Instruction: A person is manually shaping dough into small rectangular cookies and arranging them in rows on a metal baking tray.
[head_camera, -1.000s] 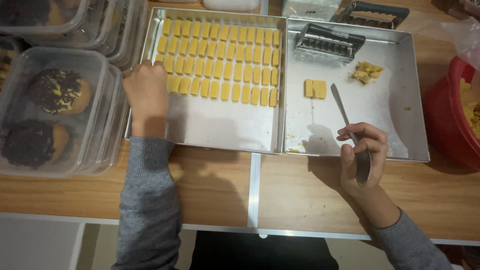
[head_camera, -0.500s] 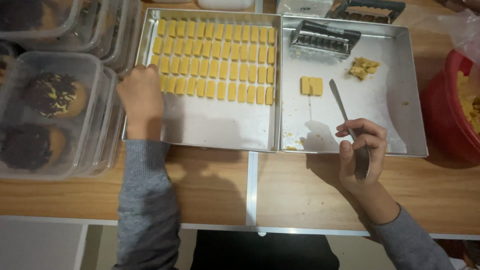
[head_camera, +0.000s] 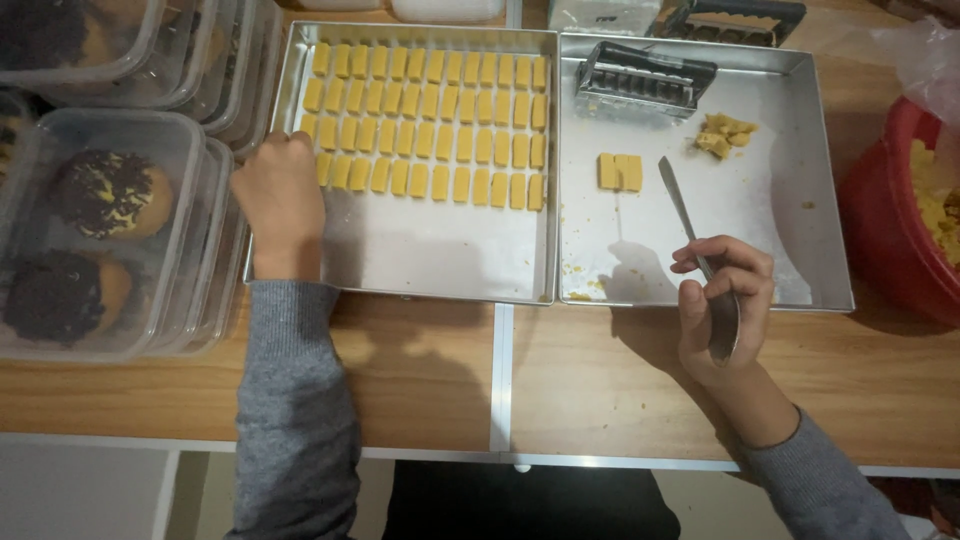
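Hands frame the trays: left hand (head_camera: 283, 195) fisted on the left tray's (head_camera: 420, 255) edge beside the dough rows (head_camera: 430, 120), right hand (head_camera: 725, 310) gripping a knife (head_camera: 690, 225) pointing toward three pieces (head_camera: 620, 172) ahead, seemingly mid-transfer, needing a lift across.

Dough bars (head_camera: 430, 120) in left tray (head_camera: 440, 270); cutter (head_camera: 645, 78) in right tray (head_camera: 790, 230).

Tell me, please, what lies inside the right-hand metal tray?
Inside the right tray: a metal dough cutter, dough scraps, two cut pieces, a knife blade. The cutter hides whatever sits beneath it.
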